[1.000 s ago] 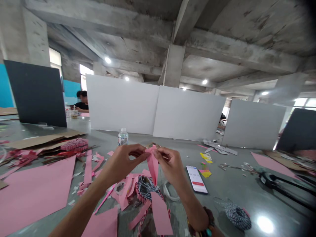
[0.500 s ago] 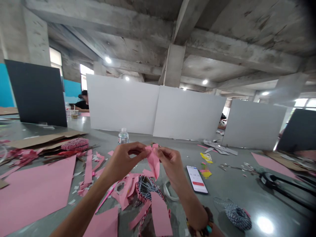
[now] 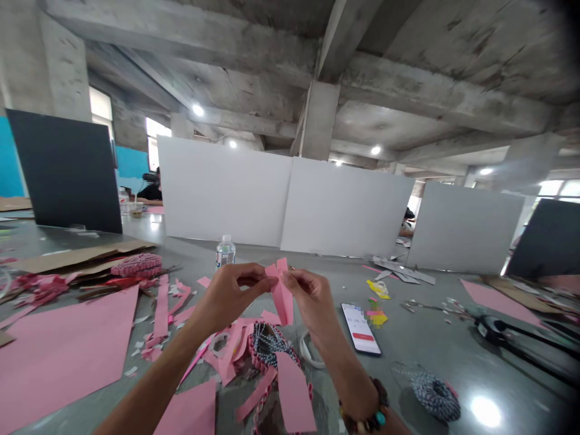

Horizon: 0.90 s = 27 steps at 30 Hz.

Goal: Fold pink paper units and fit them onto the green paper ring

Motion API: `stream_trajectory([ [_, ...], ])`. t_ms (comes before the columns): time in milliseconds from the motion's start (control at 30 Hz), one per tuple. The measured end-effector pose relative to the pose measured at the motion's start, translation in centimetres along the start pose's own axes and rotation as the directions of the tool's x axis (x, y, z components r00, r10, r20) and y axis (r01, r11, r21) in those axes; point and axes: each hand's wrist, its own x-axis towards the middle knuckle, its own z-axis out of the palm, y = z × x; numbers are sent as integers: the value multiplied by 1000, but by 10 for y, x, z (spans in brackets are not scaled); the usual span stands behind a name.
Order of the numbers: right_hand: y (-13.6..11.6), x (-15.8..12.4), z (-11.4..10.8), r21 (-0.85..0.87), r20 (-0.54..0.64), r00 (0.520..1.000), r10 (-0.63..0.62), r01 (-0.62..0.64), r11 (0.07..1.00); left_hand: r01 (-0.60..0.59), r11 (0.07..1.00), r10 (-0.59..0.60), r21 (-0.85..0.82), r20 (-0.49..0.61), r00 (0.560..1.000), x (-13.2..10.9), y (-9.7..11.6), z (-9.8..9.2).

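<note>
Left hand [image 3: 228,297] and right hand [image 3: 307,296] both pinch a folded pink paper strip [image 3: 283,293], and tugging too hard could tear it

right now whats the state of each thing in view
left hand, pinching the pink paper strip
right hand, pinching the same strip
pink paper strip, folded and held up off the table
phone, face up, screen lit
water bottle, upright, capped
pink sheet, lying flat
white panel, standing upright
</note>
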Motion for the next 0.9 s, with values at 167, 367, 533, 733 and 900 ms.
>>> stream_trajectory([
  [167,-2,0,-1,55,18,998,53,-54,997,0,1000,0,4,-16,1000,0,-2,-2],
  [367,-9,-4,-6,-148,64,993,-98,107,983,5,1000,-4,9,-32,999,0,-3,-4],
  [533,-2,-1,-4,-124,44,995,-88,93,988,14,1000,-14,-18,32,999,1,-3,-2],
  [733,2,0,1,79,32,999,21,-23,997,23,998,-22,-59,19,1000,2,-3,1],
  [900,1,0,4,233,45,987,155,-161,959,47,997,-48,-68,-7,999,3,-4,0],
])
